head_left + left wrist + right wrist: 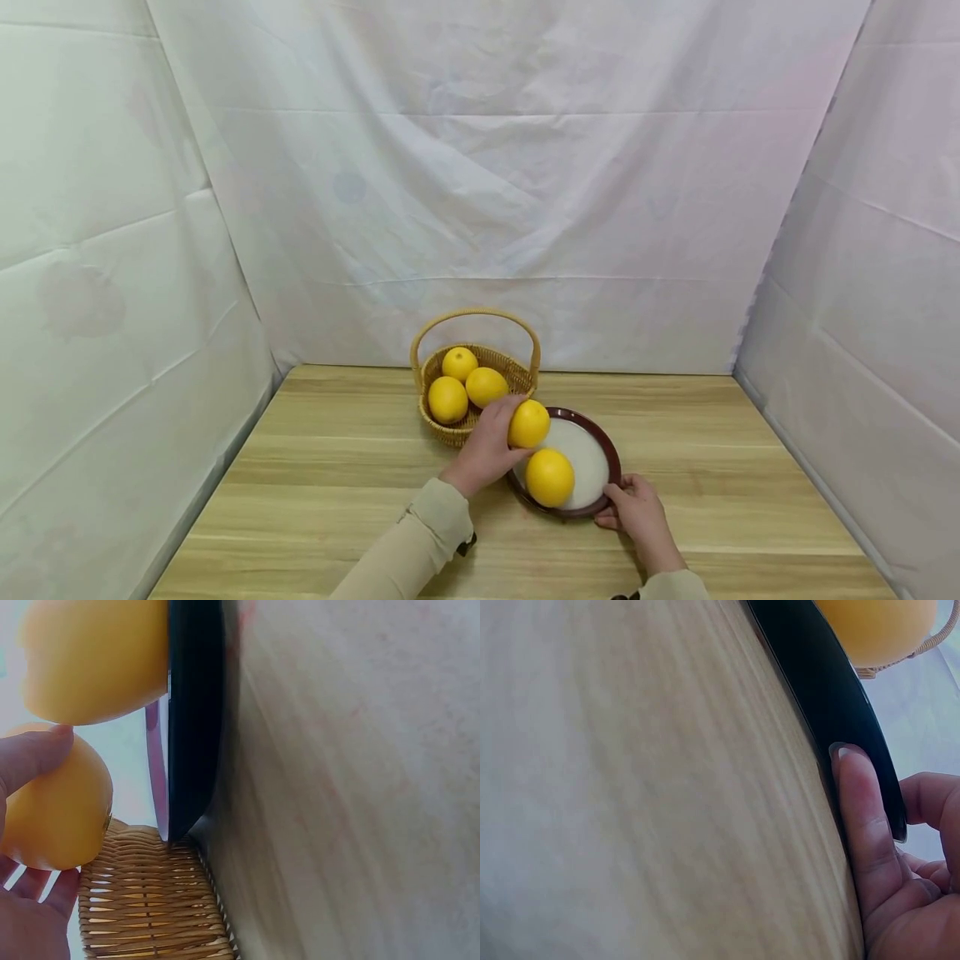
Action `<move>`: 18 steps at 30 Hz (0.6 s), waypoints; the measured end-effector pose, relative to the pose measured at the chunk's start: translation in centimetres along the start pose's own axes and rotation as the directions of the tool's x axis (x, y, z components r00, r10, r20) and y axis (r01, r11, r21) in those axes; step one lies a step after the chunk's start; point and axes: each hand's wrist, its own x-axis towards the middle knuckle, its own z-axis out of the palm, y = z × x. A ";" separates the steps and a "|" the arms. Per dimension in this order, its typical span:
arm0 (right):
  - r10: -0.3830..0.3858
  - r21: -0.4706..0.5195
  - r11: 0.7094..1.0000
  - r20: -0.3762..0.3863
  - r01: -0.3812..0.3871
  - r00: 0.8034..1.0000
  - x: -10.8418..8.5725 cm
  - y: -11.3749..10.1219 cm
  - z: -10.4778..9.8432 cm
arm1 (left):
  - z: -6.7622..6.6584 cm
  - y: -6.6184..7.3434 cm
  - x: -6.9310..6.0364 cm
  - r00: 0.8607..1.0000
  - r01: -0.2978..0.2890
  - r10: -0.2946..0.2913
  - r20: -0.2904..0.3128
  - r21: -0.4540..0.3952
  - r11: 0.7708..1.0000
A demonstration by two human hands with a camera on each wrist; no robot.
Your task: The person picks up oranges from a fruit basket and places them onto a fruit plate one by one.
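My left hand point(486, 450) grips a yellow-orange orange point(529, 423) between thumb and fingers, over the plate's left side near the basket. A second orange point(550, 478) sits on the round plate point(588, 454), which has a white middle and a dark brown rim. At the plate's lower right, my right hand point(639, 510) pinches the rim; in the right wrist view one finger lies under the dark edge point(817, 682). Several oranges point(447, 400) lie in a wicker basket point(519, 372) with a tall handle. From the left wrist, the held orange point(60, 810) appears beside the basket's woven wall point(154, 900).
The basket stands at the back of the wooden table point(322, 467), close behind and left of the plate. White cloth point(480, 192) hangs along the back and both sides.
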 end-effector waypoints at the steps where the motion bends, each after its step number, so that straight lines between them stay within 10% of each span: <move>1: -0.001 -0.001 1.000 0.000 0.001 1.000 0.0 0.0 0.0 | 0.0 0.0 -0.1 1.000 0.003 -0.003 0.003 -0.001 1.000; 18: 0.015 -0.009 1.000 -0.002 -0.015 1.000 0.0 -0.2 0.1 | 0.6 -0.4 -1.1 0.998 -0.009 0.009 0.057 -0.010 1.000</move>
